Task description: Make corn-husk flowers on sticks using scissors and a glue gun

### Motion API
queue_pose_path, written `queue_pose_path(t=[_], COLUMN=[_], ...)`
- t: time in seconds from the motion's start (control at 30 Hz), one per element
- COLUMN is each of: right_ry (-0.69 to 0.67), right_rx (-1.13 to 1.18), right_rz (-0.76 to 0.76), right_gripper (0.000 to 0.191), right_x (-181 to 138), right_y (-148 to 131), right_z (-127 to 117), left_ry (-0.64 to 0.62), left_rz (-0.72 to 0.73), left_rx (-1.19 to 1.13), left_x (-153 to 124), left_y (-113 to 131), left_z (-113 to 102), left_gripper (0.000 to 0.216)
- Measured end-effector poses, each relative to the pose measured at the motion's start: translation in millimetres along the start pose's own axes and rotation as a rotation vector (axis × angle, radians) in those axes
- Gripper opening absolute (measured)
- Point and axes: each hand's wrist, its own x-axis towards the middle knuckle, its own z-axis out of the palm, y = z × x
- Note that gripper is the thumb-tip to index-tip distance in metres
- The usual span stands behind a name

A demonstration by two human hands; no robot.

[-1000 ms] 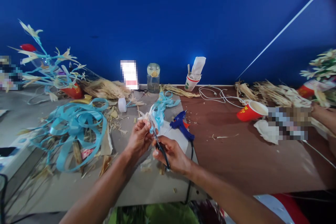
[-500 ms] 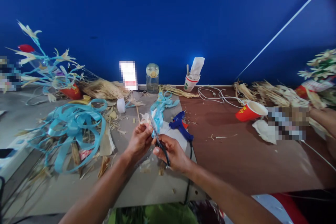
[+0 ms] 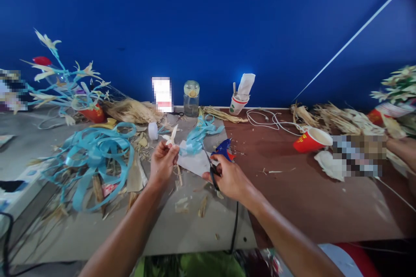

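My left hand (image 3: 161,162) pinches a small pale husk flower (image 3: 171,135), holding it upright above the grey table (image 3: 81,233). A little to the right, my right hand (image 3: 228,177) is closed on black-handled scissors (image 3: 210,168), blades pointing up and left. The two hands are apart. Between them a loose strand of light blue ribbon (image 3: 196,135) lies over a white sheet of paper (image 3: 196,163). A blue glue gun (image 3: 224,149) rests just behind my right hand.
A big tangle of blue ribbon (image 3: 91,156) and husk scraps lie at left. A flower arrangement (image 3: 69,91) stands far left. A glass jar (image 3: 191,98), paper cup (image 3: 238,101) and white cable (image 3: 269,119) sit at the back. A tipped red cup (image 3: 312,139) lies on the brown table; another person's arm (image 3: 401,149) shows at right.
My hands have separated. The right hand moved right with the scissors, away from the ribbon; the left hand now holds only the small husk flower, and the blue ribbon has dropped onto the paper.
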Motion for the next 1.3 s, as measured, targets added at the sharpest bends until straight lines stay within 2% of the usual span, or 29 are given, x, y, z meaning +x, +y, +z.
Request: queue_pose_path(t=[0.1,0.23,0.33,0.47,0.53,0.8,0.9,1.07,1.13,1.3], right_ry=[-0.008,-0.059,-0.096,-0.182,-0.228,-0.279,-0.205,0.115,0.197,0.244], right_rx=[-0.334,-0.535,-0.553,-0.443,-0.403,-0.582,-0.506,-0.04,0.082,0.163], right_rz=[0.065,-0.008,-0.102,-0.137,-0.157,-0.244,-0.304,-0.331,-0.326,-0.31], right_gripper=[0.052,0.039,0.036,0.054,0.055,0.033,0.03,0.027,0.027,0.011], right_x=[7.7,14.5,17.8,17.5,14.5,-8.5,-3.8,23.8,33.8,46.4], right_y=[-10.9,-30.4,-36.2,-30.3,-28.4,-56.5,-58.7,-56.5,-58.0,-62.1], right_z=[-9.5,-7.6,5.0,20.7,23.2,8.6,3.8,9.8,16.4,26.9], left_ry=[0.064,0.098,0.129,0.132,0.124,0.094,0.044,-0.021,-0.043,-0.051], left_rz=[0.055,0.075,0.11,0.15,0.157,0.119,0.1,0.046,0.02,-0.014], left_rx=[0.049,0.105,0.151,0.209,0.227,0.238,0.146,0.065,0.066,0.063], left_x=[2.1,2.6,3.1,5.7,6.6,2.5,2.9,4.4,4.3,2.4], left_y=[2.5,8.3,11.6,13.9,15.2,21.9,22.6,20.2,18.2,14.5], left_z=[-2.7,-1.9,-2.7,-7.2,-8.7,-5.4,-5.2,-5.9,-6.1,-4.6], left_gripper=[0.029,0.03,0.028,0.026,0.025,0.025,0.028,0.03,0.03,0.031])
